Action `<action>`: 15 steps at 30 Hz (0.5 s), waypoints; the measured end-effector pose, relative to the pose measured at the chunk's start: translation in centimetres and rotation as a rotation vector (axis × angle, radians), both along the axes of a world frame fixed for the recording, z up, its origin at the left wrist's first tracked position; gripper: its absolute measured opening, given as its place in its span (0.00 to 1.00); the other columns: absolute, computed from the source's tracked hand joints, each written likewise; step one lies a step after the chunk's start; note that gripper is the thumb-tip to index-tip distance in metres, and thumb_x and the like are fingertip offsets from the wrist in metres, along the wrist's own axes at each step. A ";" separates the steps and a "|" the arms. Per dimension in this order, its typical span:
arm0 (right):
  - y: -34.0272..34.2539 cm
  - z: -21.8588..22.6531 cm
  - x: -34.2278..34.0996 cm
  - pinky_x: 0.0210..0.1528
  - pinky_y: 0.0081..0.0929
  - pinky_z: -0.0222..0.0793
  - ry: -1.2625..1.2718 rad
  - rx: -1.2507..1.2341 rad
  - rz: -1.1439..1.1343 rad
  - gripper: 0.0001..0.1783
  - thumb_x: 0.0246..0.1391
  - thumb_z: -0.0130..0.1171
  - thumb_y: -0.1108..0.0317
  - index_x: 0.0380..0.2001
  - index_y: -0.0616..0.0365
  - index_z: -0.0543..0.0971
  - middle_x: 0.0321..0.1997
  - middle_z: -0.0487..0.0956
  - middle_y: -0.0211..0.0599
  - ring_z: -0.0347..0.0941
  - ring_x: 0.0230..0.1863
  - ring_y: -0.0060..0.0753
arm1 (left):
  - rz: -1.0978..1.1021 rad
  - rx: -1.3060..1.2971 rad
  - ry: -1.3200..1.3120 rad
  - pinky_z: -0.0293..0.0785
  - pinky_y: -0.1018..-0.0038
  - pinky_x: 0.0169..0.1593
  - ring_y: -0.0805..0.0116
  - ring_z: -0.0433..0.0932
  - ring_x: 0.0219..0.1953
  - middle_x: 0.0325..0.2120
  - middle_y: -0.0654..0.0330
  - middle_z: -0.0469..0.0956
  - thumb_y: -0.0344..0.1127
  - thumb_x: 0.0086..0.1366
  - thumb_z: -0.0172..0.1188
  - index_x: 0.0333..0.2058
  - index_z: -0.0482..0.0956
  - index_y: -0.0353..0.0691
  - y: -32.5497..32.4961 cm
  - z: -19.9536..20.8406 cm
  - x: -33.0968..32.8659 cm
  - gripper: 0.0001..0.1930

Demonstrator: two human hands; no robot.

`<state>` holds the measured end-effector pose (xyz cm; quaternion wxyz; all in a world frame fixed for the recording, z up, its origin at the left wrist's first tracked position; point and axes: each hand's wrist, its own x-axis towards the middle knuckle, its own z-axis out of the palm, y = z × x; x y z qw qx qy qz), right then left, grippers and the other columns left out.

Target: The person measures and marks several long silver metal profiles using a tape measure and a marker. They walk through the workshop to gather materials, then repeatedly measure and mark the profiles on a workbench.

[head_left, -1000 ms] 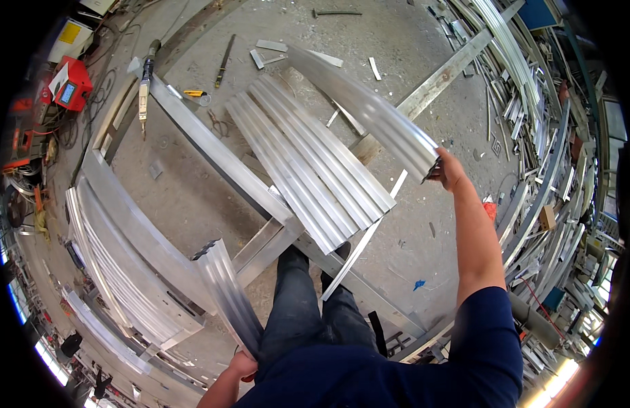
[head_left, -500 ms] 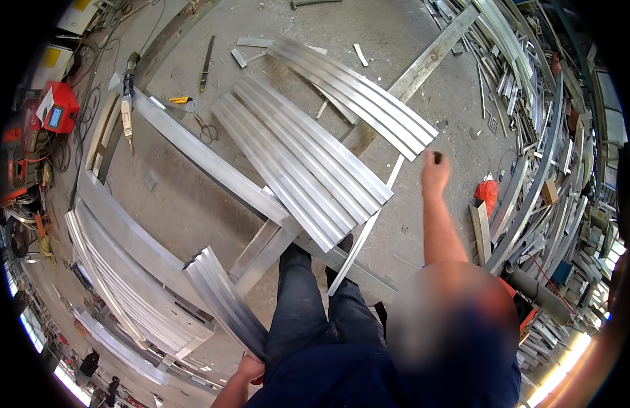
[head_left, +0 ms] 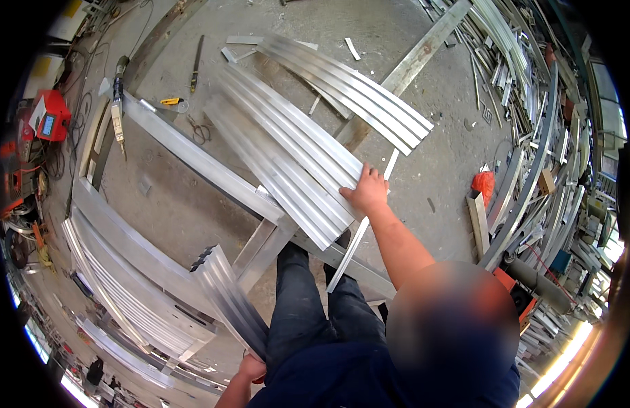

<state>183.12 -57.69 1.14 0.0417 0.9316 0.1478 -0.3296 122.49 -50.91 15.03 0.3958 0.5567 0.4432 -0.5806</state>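
Note:
My right hand (head_left: 369, 190) grips the near end of a long ribbed aluminium profile (head_left: 288, 122), thumb on one side and fingers on the other. Its far end is smeared by motion. Alongside it lies a second ribbed profile (head_left: 281, 183), partly overlapped. At the lower left, my left hand (head_left: 252, 367) is closed round the lower end of a bundle of ribbed aluminium profiles (head_left: 226, 299), which slants up beside my left leg. My left fingers are partly hidden. Farther right lie more ribbed profiles (head_left: 356, 95), apart from my right hand.
A metal frame (head_left: 199, 146) stands under the profiles, with a drill-like tool (head_left: 118, 115) on its far corner. Scissors (head_left: 201, 130) and a yellow cutter (head_left: 171, 101) lie on the floor. Scrap metal (head_left: 526, 197) is heaped at right; a red machine (head_left: 50, 115) stands at left.
My right hand has moved left from beside the far-right profiles and taken hold of a middle profile's near end. The middle profiles have shifted, with a gap widening at their far ends.

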 end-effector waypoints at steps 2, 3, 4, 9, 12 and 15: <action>-1.7 -1.9 -0.1 0.65 0.44 0.55 -0.014 0.041 -0.004 0.59 0.38 0.71 0.42 0.67 0.60 0.56 0.60 0.67 0.53 0.65 0.60 0.53 | -0.026 0.024 -0.060 0.76 0.61 0.47 0.47 0.79 0.46 0.40 0.43 0.81 0.40 0.49 0.59 0.40 0.82 0.39 0.4 0.4 1.3 0.19; -2.5 -2.9 -0.3 0.65 0.44 0.55 -0.003 0.081 -0.025 0.58 0.37 0.72 0.44 0.67 0.61 0.56 0.60 0.67 0.53 0.64 0.61 0.54 | -0.028 0.020 -0.072 0.76 0.61 0.48 0.47 0.79 0.46 0.40 0.43 0.80 0.40 0.49 0.59 0.40 0.82 0.39 0.6 0.5 1.8 0.19; -3.2 -3.8 -0.5 0.66 0.44 0.55 0.013 0.104 -0.039 0.58 0.37 0.73 0.45 0.67 0.61 0.56 0.61 0.67 0.53 0.63 0.62 0.55 | -0.029 0.016 -0.084 0.76 0.61 0.48 0.47 0.79 0.47 0.40 0.43 0.80 0.41 0.49 0.59 0.40 0.82 0.39 0.6 0.5 1.8 0.19; -4.5 -7.4 -1.5 0.68 0.45 0.54 0.061 0.132 -0.098 0.61 0.37 0.74 0.47 0.67 0.62 0.52 0.64 0.63 0.55 0.59 0.64 0.58 | 0.034 -0.012 -0.168 0.75 0.61 0.48 0.47 0.79 0.47 0.41 0.43 0.80 0.43 0.48 0.59 0.39 0.82 0.39 -1.0 -1.2 -2.8 0.20; -4.9 -8.5 -1.8 0.69 0.44 0.52 0.116 0.126 -0.150 0.62 0.37 0.75 0.47 0.68 0.62 0.50 0.66 0.61 0.55 0.57 0.66 0.59 | 0.021 -0.018 -0.239 0.76 0.61 0.48 0.48 0.79 0.47 0.40 0.44 0.81 0.44 0.48 0.60 0.39 0.82 0.40 -2.4 -3.4 -8.4 0.20; -5.1 -9.5 -1.8 0.69 0.44 0.52 0.105 0.128 -0.133 0.62 0.37 0.75 0.47 0.68 0.62 0.50 0.66 0.60 0.56 0.56 0.66 0.59 | 0.062 -0.028 -0.262 0.76 0.61 0.48 0.48 0.79 0.47 0.40 0.45 0.81 0.45 0.48 0.60 0.39 0.82 0.42 -2.6 -3.3 -7.1 0.20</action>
